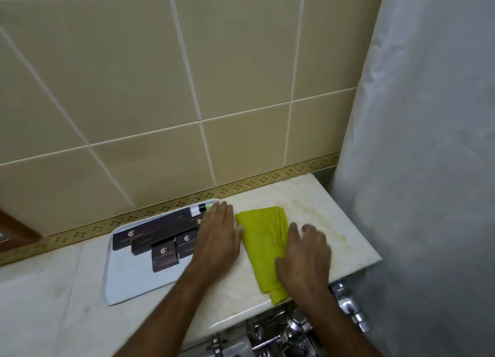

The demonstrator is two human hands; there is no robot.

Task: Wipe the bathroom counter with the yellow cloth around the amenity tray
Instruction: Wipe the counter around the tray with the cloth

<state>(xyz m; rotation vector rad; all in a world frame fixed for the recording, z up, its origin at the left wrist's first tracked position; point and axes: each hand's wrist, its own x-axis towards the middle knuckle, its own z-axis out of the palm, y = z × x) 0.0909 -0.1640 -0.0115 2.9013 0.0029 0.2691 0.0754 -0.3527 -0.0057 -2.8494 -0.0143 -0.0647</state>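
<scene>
A folded yellow cloth (263,238) lies flat on the cream marble counter (321,201). My right hand (305,255) presses on the cloth's right side, palm down, fingers spread. My left hand (218,236) lies flat over the right end of the white amenity tray (128,281), just left of the cloth. The tray holds several dark brown boxes (163,255) and a small white and green tube (202,208) at its back corner.
The beige tiled wall (187,88) with a patterned border rises behind the counter. A white shower curtain (428,169) hangs at the right, beyond the counter's end. Chrome taps and fittings (281,332) sit below the front edge. Yellowish stains (329,222) mark the counter right of the cloth.
</scene>
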